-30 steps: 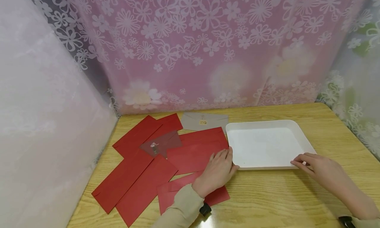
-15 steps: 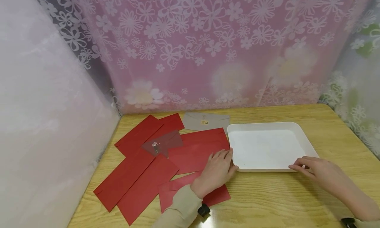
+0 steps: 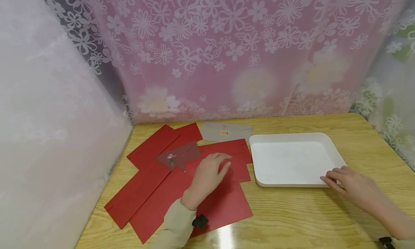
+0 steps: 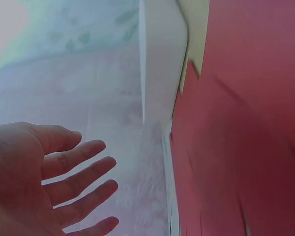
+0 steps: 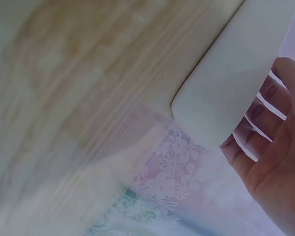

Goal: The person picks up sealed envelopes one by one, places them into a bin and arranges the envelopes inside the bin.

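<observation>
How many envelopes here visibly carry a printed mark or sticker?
2: the grey envelope at the back, near the white tray, and the dark maroon envelope among the red envelopes. More may be hidden where envelopes overlap.

Overlapping envelopes (image 3: 139,195) spread across the worktop's (image 3: 291,216) left side, the rearmost envelope (image 3: 212,132) beside the far left corner of the tray (image 3: 288,162), which stands to their right. Behind hangs the backdrop (image 3: 207,83). The left grip (image 3: 207,173) is above the envelopes, the right grip (image 3: 351,184) at the tray's near right corner.
</observation>
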Demonstrator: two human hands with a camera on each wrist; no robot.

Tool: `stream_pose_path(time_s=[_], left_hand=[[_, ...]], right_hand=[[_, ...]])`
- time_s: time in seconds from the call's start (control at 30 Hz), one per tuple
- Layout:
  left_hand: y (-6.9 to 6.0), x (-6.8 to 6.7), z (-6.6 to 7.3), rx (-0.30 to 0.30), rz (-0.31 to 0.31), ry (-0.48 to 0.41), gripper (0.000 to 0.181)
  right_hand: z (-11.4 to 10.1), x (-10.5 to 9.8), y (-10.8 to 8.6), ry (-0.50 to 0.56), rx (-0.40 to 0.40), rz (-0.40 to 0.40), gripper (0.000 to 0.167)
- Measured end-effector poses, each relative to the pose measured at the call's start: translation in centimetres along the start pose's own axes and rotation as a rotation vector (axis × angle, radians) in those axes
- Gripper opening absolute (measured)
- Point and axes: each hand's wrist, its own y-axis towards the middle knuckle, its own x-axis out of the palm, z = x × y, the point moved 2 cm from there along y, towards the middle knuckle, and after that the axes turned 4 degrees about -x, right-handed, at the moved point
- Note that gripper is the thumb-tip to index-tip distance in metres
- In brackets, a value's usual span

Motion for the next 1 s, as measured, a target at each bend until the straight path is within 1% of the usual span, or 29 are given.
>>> stream_pose_path(time_s=[0.1, 0.2, 0.3, 0.37, 0.47, 0.57, 0.67, 0.7, 0.73, 0.8, 0.87, 0.93, 1.0], left_hand=[[-0.4, -1.6, -1.6, -0.04, 0.061, -0.025, 0.024], [-1.1, -3.2, -3.6, -0.086, 0.124, -0.014, 0.022], [-2.0, -4.7, -5.9, -0.147, 0.18, 0.011, 0.022], [-2.8, -5.5, -7.5, -0.189, 0.212, 0.023, 0.021], [-4.1, -6.6, -9.6, -0.245, 0.241, 0.03, 0.021], [-5.3, -7.3, -11.4, -0.302, 0.239, 0.03, 0.022], [-6.5, -8.1, -13.0, -0.373, 0.215, 0.034, 0.024], [-6.9, -8.4, -13.6, -0.398, 0.208, 0.035, 0.024], [-7.3, -8.7, -14.1, -0.422, 0.206, 0.039, 0.024], [-8.0, -9.4, -15.2, -0.47, 0.201, 0.044, 0.025], [-8.8, -10.0, -16.3, -0.51, 0.193, 0.048, 0.026], [-9.5, -10.5, -17.4, -0.548, 0.177, 0.06, 0.027], [-10.1, -10.9, -18.3, -0.581, 0.15, 0.069, 0.029]], right_hand=[[0.1, -0.1, 0.0, -0.011, -0.018, 0.005, 0.028], [0.2, 0.0, -0.1, -0.009, -0.064, 0.01, 0.023], [0.2, 0.1, 0.1, -0.019, -0.122, 0.017, 0.03], [0.3, 0.1, 0.2, -0.04, -0.142, 0.024, 0.037], [0.3, 0.1, 0.3, -0.055, -0.14, 0.024, 0.036], [0.3, 0.1, 0.2, -0.072, -0.128, -0.002, 0.032], [0.4, 0.1, -0.1, -0.087, -0.112, -0.055, 0.026], [0.5, 0.1, -0.2, -0.092, -0.116, -0.072, 0.027], [0.5, 0.2, -0.3, -0.1, -0.129, -0.081, 0.031], [0.6, 0.3, -0.4, -0.124, -0.174, -0.082, 0.046], [0.7, 0.3, -0.3, -0.148, -0.241, -0.054, 0.058], [0.7, 0.4, -0.2, -0.18, -0.31, -0.008, 0.062], [0.7, 0.4, -0.2, -0.202, -0.355, 0.024, 0.058]])
